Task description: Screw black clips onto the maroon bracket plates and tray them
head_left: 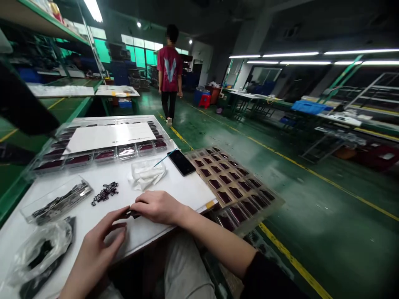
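Note:
My right hand [160, 207] rests at the table's front edge, its fingers closed on a small dark piece [133, 213] that they mostly cover. From the left comes my left hand [104, 238], thumb and fingers curved and apart, with a fingertip touching or nearly touching that piece. Beyond the hands lies a loose pile of small black clip-like parts [106, 193]. Left of it, a clear plastic box [59, 201] holds more dark parts. An open clear plastic bag [43, 253] with dark contents sits near my left forearm.
A crumpled white tissue [146, 176], a thin blue stick [165, 158] and a black phone [182, 162] lie farther back. Behind them, a white sheet [112, 136] covers part of a tray of dark red pieces. More compartment trays [232, 182] stand at right. A person [170, 74] is in the aisle.

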